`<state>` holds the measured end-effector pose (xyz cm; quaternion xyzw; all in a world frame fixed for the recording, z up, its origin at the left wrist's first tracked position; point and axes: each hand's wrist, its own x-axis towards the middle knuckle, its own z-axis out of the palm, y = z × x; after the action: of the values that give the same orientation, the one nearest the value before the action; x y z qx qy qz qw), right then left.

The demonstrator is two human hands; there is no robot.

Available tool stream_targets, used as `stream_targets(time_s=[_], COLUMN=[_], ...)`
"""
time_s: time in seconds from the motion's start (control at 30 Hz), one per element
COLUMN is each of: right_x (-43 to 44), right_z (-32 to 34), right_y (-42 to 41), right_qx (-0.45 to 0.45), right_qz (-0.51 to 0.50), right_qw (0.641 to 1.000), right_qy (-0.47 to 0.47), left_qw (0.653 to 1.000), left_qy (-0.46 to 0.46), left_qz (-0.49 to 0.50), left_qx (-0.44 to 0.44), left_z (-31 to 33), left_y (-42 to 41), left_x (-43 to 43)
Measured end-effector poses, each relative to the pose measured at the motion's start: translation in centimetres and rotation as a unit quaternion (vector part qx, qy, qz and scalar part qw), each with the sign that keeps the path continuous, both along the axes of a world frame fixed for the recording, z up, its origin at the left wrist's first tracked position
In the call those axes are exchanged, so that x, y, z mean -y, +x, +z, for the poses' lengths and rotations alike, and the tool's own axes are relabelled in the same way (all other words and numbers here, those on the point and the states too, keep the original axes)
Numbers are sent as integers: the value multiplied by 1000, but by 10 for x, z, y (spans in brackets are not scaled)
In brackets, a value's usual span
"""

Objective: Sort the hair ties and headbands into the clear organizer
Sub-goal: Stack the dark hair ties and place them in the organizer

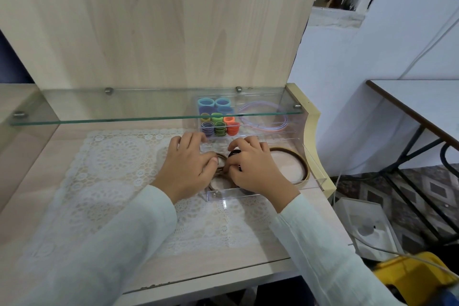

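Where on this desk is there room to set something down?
Bare: the white lace mat left of the left hand, and the glass shelf at left. Crowded: the clear plastic organizer, front tray, where that hand meets the right hand, gripping a black hair tie, among brown rings.

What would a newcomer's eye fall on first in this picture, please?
The bright stacks of hair ties in blue, green and orange, at the back left of the clear organizer under the glass shelf. Next, the two hands meeting in its front compartment: the left hand pinches a brown hair tie, the right hand a dark hair tie.
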<state>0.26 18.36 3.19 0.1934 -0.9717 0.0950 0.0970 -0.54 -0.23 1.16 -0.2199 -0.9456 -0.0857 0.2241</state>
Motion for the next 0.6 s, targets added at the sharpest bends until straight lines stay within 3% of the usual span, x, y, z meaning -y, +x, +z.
stream_targets(time_s=[0.1,0.3,0.6], right_x=[-5,-29,-34], right_z=[3,6,1], right_y=[-1,-11,-12], right_qx=[25,40,59], right_qz=[-17,-141,-201], right_qw=[999,979,973], right_qy=[-20,-142,-92], left_qw=[1000,999,997], left_qy=[6,40,-4], left_qz=[2,-11,2], left_qx=[7,32,77], left_z=[-3,0,14], left_y=[2,5,0], left_x=[0,-6,-30])
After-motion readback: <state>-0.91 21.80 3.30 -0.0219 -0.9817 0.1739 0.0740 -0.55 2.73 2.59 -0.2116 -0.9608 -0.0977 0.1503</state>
